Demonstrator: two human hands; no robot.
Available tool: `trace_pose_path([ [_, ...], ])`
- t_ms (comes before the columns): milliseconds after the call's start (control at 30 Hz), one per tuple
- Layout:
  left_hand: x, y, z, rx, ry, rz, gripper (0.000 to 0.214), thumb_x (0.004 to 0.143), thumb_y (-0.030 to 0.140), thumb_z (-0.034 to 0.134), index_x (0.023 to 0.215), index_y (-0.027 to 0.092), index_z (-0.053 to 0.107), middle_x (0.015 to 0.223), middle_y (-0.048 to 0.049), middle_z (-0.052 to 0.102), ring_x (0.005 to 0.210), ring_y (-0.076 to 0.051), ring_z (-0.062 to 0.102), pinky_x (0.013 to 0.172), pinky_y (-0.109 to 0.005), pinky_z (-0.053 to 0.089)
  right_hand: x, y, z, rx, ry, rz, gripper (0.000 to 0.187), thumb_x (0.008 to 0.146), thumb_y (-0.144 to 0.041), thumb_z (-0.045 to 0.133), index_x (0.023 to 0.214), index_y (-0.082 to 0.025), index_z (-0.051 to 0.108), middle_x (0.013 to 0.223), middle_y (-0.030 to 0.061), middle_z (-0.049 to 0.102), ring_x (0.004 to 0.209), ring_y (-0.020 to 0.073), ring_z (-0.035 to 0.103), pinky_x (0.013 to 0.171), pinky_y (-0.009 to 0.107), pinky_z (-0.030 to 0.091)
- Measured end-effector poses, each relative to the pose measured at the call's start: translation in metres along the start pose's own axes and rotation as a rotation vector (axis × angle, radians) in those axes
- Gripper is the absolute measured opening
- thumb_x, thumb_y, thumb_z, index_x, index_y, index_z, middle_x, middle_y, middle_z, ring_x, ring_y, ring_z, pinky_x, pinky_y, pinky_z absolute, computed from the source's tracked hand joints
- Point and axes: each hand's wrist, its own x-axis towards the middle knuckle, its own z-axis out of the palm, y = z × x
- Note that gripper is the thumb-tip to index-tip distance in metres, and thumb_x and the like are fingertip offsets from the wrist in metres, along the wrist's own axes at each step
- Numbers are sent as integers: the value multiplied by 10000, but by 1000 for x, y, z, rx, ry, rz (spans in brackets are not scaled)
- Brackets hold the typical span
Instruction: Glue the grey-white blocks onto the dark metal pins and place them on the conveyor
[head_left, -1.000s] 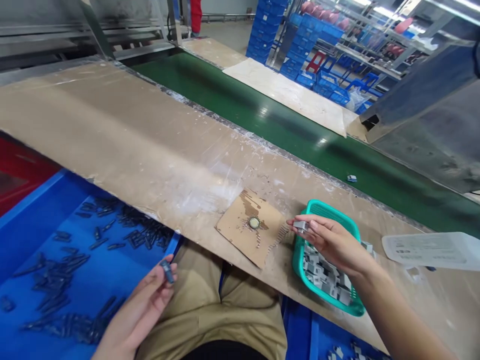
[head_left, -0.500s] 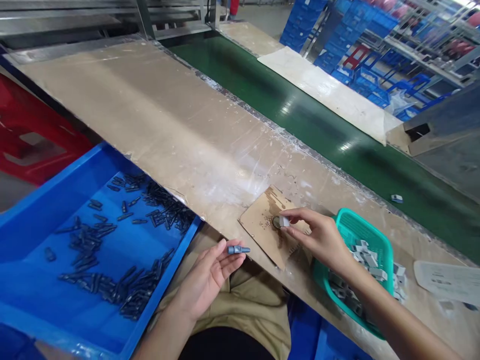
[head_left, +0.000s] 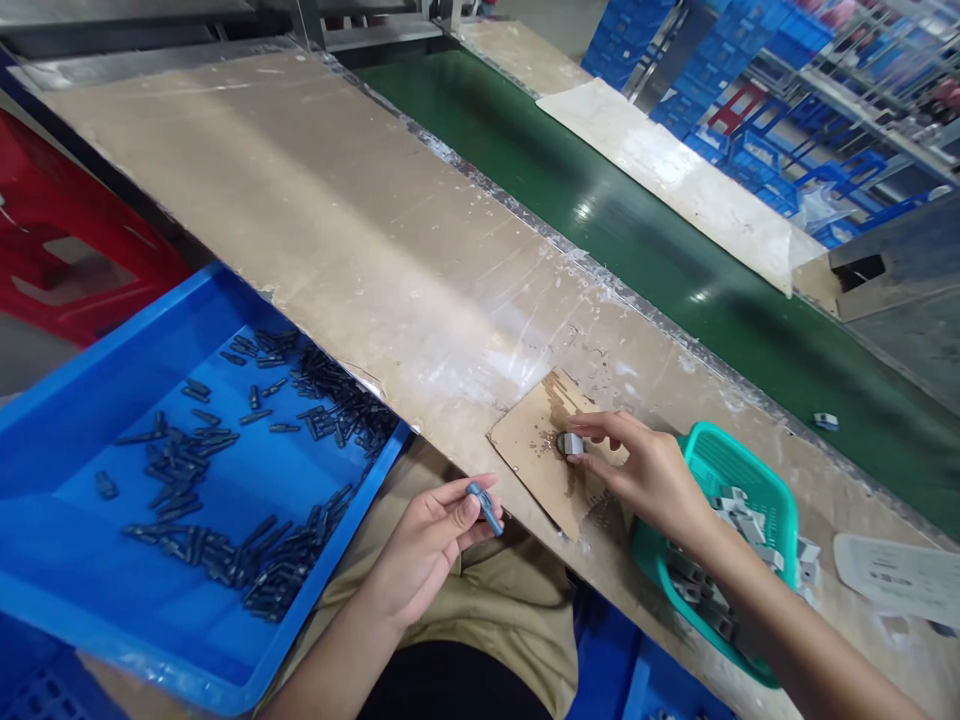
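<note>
Between the thumb and fingers of my left hand [head_left: 427, 545] is a dark blue-grey stepped pin [head_left: 486, 508], tilted with its thin end down to the right. My right hand [head_left: 649, 470] pinches a small light-grey block [head_left: 574, 444] by its sides. That block is over a small dark round spot on a stained cardboard piece [head_left: 525, 440], and I cannot tell whether it touches. Many similar dark pins [head_left: 225, 555] lie in a blue bin [head_left: 67, 420] at the left. Grey blocks [head_left: 742, 520] fill part of a green basket [head_left: 787, 500] beside my right forearm.
A green conveyor belt [head_left: 525, 150] runs along the far side of the tan worktable [head_left: 300, 220], carrying one small grey block [head_left: 826, 421]. A translucent plastic lid [head_left: 892, 575] lies at the right. A red stool [head_left: 75, 240] stands left of the bin.
The pin in my left hand has turned from level to slanting downward, and my thumb has closed over it. My right hand still holds the block over the cardboard. The view has shifted slightly.
</note>
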Motion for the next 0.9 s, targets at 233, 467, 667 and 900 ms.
trace_pose_path([
  [233, 0, -3, 18, -78, -85, -84, 302, 712, 199, 759, 1002, 140, 701, 748, -24, 686, 659, -100, 650, 635, -194, 559, -11, -20, -11, 426, 172, 121, 335, 720, -335, 757, 1014, -214, 650, 990, 80, 708, 861, 232, 677, 730, 362, 566],
  [467, 4, -3, 46, -144, -119, -216, 307, 581, 224, 846, 823, 101, 703, 667, -40, 700, 601, -116, 665, 577, -191, 576, -36, -62, -18, 699, 209, -30, 352, 683, -152, 787, 984, -254, 638, 880, 45, 700, 847, 207, 690, 725, 311, 596],
  [667, 2, -4, 52, -105, -162, -190, 343, 588, 230, 844, 860, 76, 703, 675, -71, 713, 564, -120, 663, 565, -193, 570, -40, -66, -15, 757, 159, -103, 317, 703, -81, 748, 946, -249, 632, 841, 33, 675, 841, 203, 680, 714, 315, 578],
  [900, -5, 1, 58, 17, -170, -80, 191, 628, 235, 818, 745, 114, 726, 735, -77, 727, 570, -131, 668, 546, -198, 562, -40, -63, -9, 709, 133, -129, 307, 702, -91, 748, 956, -241, 663, 831, 36, 703, 745, 171, 651, 649, 283, 539],
])
